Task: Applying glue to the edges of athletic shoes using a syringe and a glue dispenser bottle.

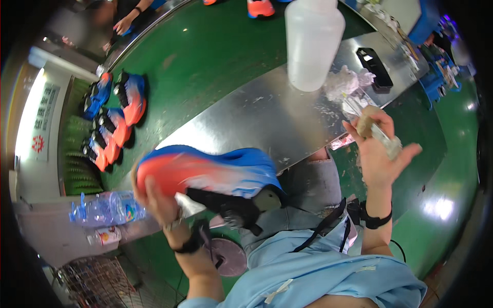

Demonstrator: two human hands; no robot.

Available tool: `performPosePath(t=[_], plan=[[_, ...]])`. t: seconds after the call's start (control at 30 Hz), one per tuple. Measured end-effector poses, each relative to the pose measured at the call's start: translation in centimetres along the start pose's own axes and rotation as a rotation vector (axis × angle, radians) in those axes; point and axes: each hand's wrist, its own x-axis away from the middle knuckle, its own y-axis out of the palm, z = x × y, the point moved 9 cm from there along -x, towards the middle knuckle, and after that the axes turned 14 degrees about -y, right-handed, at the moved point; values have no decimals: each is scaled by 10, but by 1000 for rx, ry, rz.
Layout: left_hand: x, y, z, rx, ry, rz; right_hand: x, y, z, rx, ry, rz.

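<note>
A blue, orange and white sneaker [221, 172] with black straps is tilted on its side in front of me, slightly blurred. My left hand [160, 203] is closed around its orange toe end, thumb on the upper. To the right, my right hand [380, 159] is raised palm up beside the metal table's near edge. Its bent fingers hold a tan lump [365, 126], with thumb and some fingers spread. A cloudy, whitish strip [387, 143] lies against those fingers; what it is I cannot make out.
A metal table [246, 115] carries a large white plastic bottle [314, 49], crumpled whitish material [345, 83] and a black tray [375, 69]. Several similar sneakers [134, 100] stand on the green surface at left. Clear bottles [110, 209] lie near my left arm. Another person's hand [123, 24] shows far left.
</note>
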Motion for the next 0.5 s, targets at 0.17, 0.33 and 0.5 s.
performPosePath(t=[0.17,0.33,0.5], plan=[[-2,160,73,-126,522,-642,-12,101,-56,-243,-67,-365],[10,199,91,-22,608,-812,-19,134,-62,-513,-26,-472],[5,196,86,-39,600,-813,-23,128,-43,-560,30,-360]])
